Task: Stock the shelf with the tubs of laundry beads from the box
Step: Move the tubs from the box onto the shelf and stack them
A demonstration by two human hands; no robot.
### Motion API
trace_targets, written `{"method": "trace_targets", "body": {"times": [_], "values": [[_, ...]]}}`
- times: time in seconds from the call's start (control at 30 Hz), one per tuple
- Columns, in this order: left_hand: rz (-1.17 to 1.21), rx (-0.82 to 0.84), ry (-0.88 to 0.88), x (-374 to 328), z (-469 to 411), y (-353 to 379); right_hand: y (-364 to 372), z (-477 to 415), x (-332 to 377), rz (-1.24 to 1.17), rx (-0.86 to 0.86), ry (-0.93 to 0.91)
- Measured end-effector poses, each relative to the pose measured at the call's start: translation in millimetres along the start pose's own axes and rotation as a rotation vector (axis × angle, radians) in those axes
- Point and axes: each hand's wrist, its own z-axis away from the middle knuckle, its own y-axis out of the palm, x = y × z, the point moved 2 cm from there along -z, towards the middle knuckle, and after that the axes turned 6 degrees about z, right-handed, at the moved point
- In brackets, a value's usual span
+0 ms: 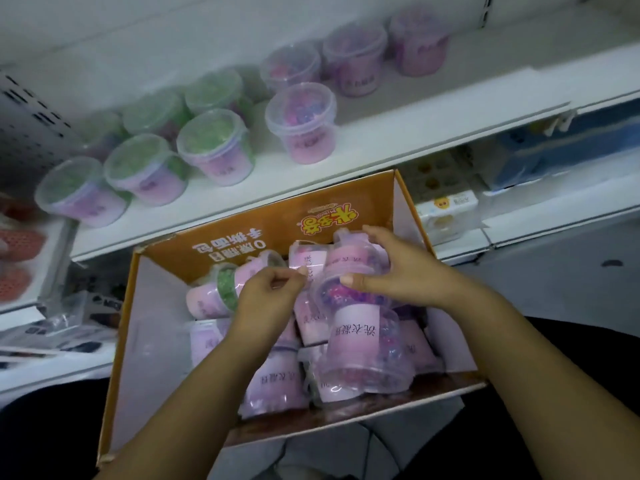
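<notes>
An open orange cardboard box (349, 209) holds several pink-labelled tubs of laundry beads, most lying on their sides. My right hand (391, 268) grips one tub with purple and pink beads (349, 261) over the box. My left hand (268, 291) pinches the clear wrapper of a neighbouring tub (308, 261). A tub with green beads (221, 292) lies at the box's left. On the white shelf (398, 129) above stand several green-bead tubs (216, 147) at left and purple-bead tubs (301, 123) toward the right.
Lower shelves at right carry white and blue packaged goods (446, 213). At left there are orange-red items (17, 258) and dark flat packs (69, 323). A perforated grey panel (27, 126) bounds the shelf's left end.
</notes>
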Motion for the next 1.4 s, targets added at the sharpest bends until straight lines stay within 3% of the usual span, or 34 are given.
{"method": "trace_targets", "body": {"times": [0.07,0.17,0.3,0.43,0.5,0.6,0.73,0.83,1.07,1.4], "values": [[0.076,0.044,-0.094,13,9,-1,2,-1,2,-0.014,0.008,0.052],[0.193,0.112,-0.162,27,17,-2,5,-1,8,-0.019,-0.178,0.085],[0.448,0.198,-0.215,30,15,-1,8,-1,13,-0.356,-0.336,0.155],[0.643,0.33,-0.191,12,8,0,23,-2,25,-0.968,-0.127,0.216],[0.684,0.33,-0.143,3,4,2,30,-2,29,-1.089,-0.003,0.209],[0.731,0.268,-0.108,-5,-1,1,31,-4,28,-1.042,0.05,0.191],[0.726,0.22,-0.122,-10,-7,-7,20,-8,23,-0.949,-0.06,0.163],[0.659,0.244,-0.152,-14,-8,-14,10,-10,21,-0.981,-0.055,0.139],[0.491,0.316,-0.215,-22,-21,-22,2,-6,29,-0.961,0.166,0.059],[0.539,0.454,-0.322,-28,-24,-17,-3,0,26,-0.803,0.208,-0.032]]}}
